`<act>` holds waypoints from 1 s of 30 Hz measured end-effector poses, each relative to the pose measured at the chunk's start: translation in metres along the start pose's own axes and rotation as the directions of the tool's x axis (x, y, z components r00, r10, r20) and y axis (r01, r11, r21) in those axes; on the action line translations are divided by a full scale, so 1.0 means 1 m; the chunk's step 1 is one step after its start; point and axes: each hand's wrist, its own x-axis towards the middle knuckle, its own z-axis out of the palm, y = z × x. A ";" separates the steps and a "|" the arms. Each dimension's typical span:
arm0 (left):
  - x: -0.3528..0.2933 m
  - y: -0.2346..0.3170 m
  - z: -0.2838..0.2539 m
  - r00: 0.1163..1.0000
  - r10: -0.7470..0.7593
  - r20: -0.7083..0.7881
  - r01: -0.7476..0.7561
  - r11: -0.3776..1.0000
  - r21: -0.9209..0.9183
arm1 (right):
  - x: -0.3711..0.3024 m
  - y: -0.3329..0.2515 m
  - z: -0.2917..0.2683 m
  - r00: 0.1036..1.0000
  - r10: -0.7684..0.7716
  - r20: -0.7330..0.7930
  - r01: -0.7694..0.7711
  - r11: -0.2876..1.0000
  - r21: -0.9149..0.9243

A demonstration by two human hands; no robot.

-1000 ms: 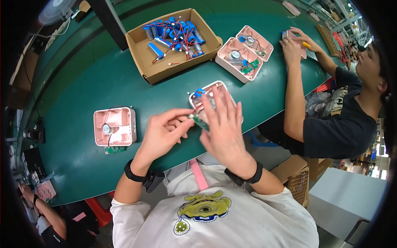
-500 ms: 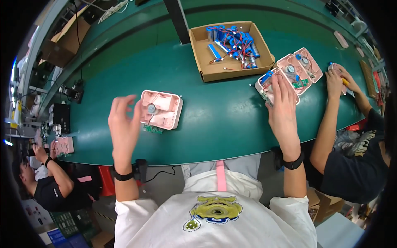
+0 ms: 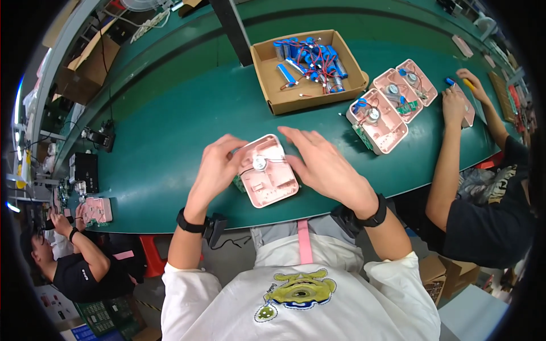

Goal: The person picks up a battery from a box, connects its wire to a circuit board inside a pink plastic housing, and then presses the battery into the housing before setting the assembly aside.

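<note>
A pink plastic housing (image 3: 272,196) with its open side up lies turned on the table between my hands. A round silver speaker (image 3: 260,163) with dark wires sits inside it, and part of a green circuit board (image 3: 239,183) shows at its left side. My left hand (image 3: 215,170) is closed on the housing's left edge, the fingertips partly hidden. On the other side, my right hand (image 3: 329,166) has its fingers stretched out and its thumb apart, close against the right edge.
A cardboard box (image 3: 313,102) of blue batteries with red wires stands beyond my hands. Right of it, several pink housings (image 3: 392,131) with speakers and batteries lie in a row. A co-worker's hands (image 3: 455,105) are at the far right; another person (image 3: 85,256) sits at left.
The housing has come right and nearer, and has turned. My left hand has moved right with it. My right hand has left the row of housings and come to its right side.
</note>
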 end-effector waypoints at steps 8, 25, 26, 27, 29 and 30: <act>0.038 0.030 0.038 0.985 0.120 0.123 -0.111 0.991 -0.078 | -0.024 -0.011 -0.047 0.792 0.455 0.408 -0.521 0.851 0.062; 0.025 0.004 0.049 0.877 -0.001 0.480 0.292 0.795 -0.532 | -0.020 0.011 -0.039 0.871 0.483 0.092 -0.408 0.605 0.684; 0.025 0.005 0.049 0.885 -0.002 0.466 0.289 0.787 -0.546 | -0.017 0.008 -0.039 0.851 0.518 0.083 -0.408 0.554 0.725; 0.025 0.006 0.049 0.884 -0.001 0.468 0.292 0.784 -0.548 | -0.016 0.007 -0.040 0.830 0.553 0.076 -0.404 0.502 0.765; 0.025 0.010 0.044 0.881 -0.013 0.474 0.290 0.805 -0.517 | -0.013 0.007 -0.039 0.832 0.548 0.088 -0.396 0.475 0.786; 0.024 0.010 0.043 0.879 -0.020 0.476 0.290 0.815 -0.501 | -0.011 0.007 -0.039 0.836 0.540 0.097 -0.383 0.448 0.808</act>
